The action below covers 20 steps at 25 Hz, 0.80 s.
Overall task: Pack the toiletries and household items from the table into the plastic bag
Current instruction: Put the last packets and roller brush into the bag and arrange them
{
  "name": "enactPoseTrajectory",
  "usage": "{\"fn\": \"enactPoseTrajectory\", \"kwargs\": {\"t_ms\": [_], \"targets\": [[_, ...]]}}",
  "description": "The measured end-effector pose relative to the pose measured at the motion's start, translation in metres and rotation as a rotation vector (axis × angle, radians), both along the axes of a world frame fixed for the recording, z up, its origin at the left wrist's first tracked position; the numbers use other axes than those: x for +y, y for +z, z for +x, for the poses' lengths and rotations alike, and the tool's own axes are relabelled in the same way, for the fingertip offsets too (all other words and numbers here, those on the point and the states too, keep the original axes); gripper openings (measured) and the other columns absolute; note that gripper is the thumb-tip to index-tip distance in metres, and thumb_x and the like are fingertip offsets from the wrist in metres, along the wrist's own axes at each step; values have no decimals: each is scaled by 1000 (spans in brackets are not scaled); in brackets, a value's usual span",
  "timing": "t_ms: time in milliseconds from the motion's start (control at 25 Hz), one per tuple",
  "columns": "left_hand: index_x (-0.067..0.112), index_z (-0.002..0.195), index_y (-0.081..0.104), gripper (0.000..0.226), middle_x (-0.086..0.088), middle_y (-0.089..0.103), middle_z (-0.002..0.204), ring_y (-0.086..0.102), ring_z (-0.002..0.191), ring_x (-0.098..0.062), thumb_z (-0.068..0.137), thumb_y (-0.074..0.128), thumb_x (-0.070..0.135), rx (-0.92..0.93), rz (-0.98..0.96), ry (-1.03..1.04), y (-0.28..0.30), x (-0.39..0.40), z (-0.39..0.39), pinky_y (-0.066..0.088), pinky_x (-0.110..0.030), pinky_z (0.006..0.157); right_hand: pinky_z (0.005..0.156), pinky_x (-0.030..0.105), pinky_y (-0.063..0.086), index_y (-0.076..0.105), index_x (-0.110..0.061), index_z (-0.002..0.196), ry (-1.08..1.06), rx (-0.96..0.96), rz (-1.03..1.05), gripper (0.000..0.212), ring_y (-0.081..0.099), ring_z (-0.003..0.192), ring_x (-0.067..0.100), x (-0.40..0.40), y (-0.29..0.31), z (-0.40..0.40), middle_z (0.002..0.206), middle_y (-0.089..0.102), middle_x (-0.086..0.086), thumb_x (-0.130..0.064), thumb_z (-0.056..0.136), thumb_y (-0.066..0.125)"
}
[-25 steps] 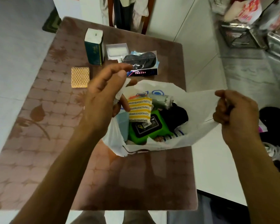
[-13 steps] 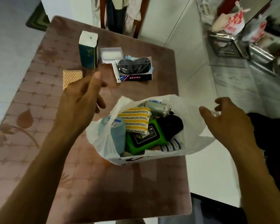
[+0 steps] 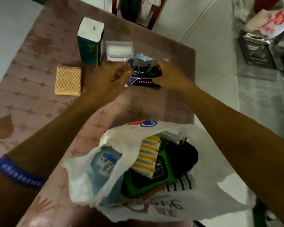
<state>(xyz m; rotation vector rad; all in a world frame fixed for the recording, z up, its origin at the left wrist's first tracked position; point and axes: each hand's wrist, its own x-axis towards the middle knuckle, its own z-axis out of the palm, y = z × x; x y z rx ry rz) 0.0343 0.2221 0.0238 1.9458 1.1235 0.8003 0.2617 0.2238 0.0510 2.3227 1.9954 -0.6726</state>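
Reaching across the brown patterned worktop [image 3: 39,102] with both hands for the black item in clear plastic wrap [image 3: 144,69], lying on a dark pack with pink dots at the far side. Left hand [image 3: 108,79] curled at its left end, right hand [image 3: 169,74] curled round its right end; grip looks closed on the wrap, though blur hides the fingertips. Step in hand, by judgement: picking up the next item for the white plastic bag [image 3: 203,199], standing open near the body and already part filled.

Next move calls for lifting the wrapped item clear and carrying it back over the bag's mouth, minding the slack rim.

Waiting nearby: tall green-and-white carton [image 3: 90,45], small clear box [image 3: 119,50], tan woven square pad [image 3: 68,80].

Compared with 0.5 s ago: both hands gone from beside the bag to the far items; bag unheld, contents unchanged.
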Motion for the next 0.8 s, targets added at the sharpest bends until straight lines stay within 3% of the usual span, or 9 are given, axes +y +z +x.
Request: {"fn": "enactPoseTrajectory", "kwargs": {"t_ms": [80,200,320,400,520,640,720,800], "targets": [[21,108,66,39,-7,70,101,65,89,-20,89,43,46,41,24,5,-18,17,10,55,-44,78,76,29,44,45,-8,129,-15,-32,32,53,57,106,24,39,-37,17,125,55,11,-17,81,64],[15,104,67,32,-6,68,98,64,90,-17,94,46,37,-4,30,11,-37,31,16,55,-40,79,90,40,49,29,-9,140,-120,-124,-116,88,49,117,33,75,-76,43,140,39,16,-16,67,77],[15,107,65,23,5,61,94,59,86,-6,98,48,27,7,-24,-14,-51,31,16,52,-24,77,81,36,53,45,-12,130,-142,-55,-209,100,58,105,27,86,-101,51,127,54,11,-32,41,87],[20,109,65,20,10,58,91,56,81,4,98,50,26,14,-93,-14,-59,28,14,47,-15,73,79,32,48,47,-11,128,-101,-143,-197,97,58,105,29,86,-109,51,126,54,11,-39,45,87],[23,113,65,21,10,61,93,55,81,9,97,51,23,1,-209,-13,-63,22,16,44,-10,69,85,37,50,47,-13,128,-88,-229,-176,92,55,107,31,81,-107,48,126,54,12,-38,50,87],[19,111,65,20,6,66,100,60,88,-1,96,52,22,-10,-248,-69,-63,11,17,52,-19,74,71,33,52,47,-14,123,-81,-164,-335,90,60,95,26,63,-107,44,114,61,7,-34,45,89],[19,110,66,20,3,68,102,63,91,-7,96,53,23,-25,-246,-81,-55,5,11,55,-27,78,72,33,53,48,-13,122,-148,-53,-413,89,60,93,24,46,-104,38,111,61,5,-33,46,90],[18,111,66,20,3,67,103,61,89,-4,96,54,20,-13,-220,-74,-42,-2,-1,53,-20,77,68,31,54,55,-12,115,-235,56,-405,68,61,84,20,30,-93,25,104,63,5,-25,56,87]]}}
